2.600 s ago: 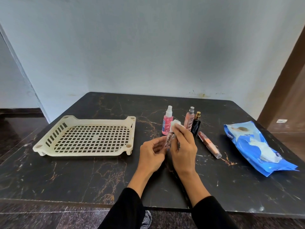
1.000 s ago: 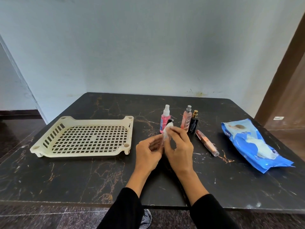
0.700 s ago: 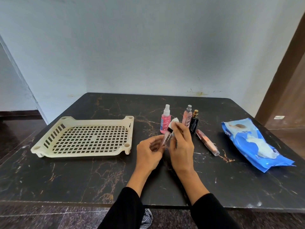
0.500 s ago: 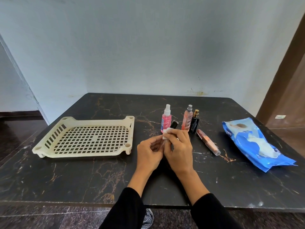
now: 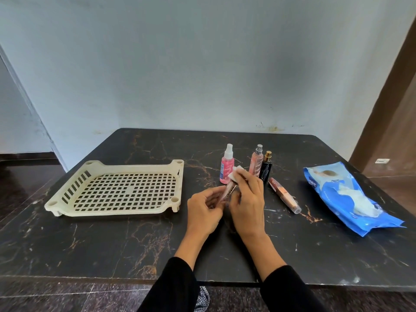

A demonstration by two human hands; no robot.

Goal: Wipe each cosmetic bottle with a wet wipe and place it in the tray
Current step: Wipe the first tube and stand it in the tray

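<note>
My left hand (image 5: 203,211) grips the lower end of a slim pinkish lip gloss tube (image 5: 229,191), held tilted above the table. My right hand (image 5: 247,203) pinches a folded white wet wipe (image 5: 235,175) around the tube's upper end. Behind my hands stand a pink spray bottle (image 5: 226,168), a peach spray bottle (image 5: 256,162) and a small black bottle with a gold cap (image 5: 266,168). Another lip gloss tube (image 5: 284,197) lies flat to the right. The cream perforated tray (image 5: 67,204) sits at the left with nothing in it.
A blue wet wipe pack (image 5: 346,194) lies at the right side of the black marble table (image 5: 112,244). A pale wall stands behind the table and a brown door frame (image 5: 391,86) is at the far right.
My right hand has slid the wipe up and down along the tube and now has it at the upper end. My left hand has stayed put holding the tube.
</note>
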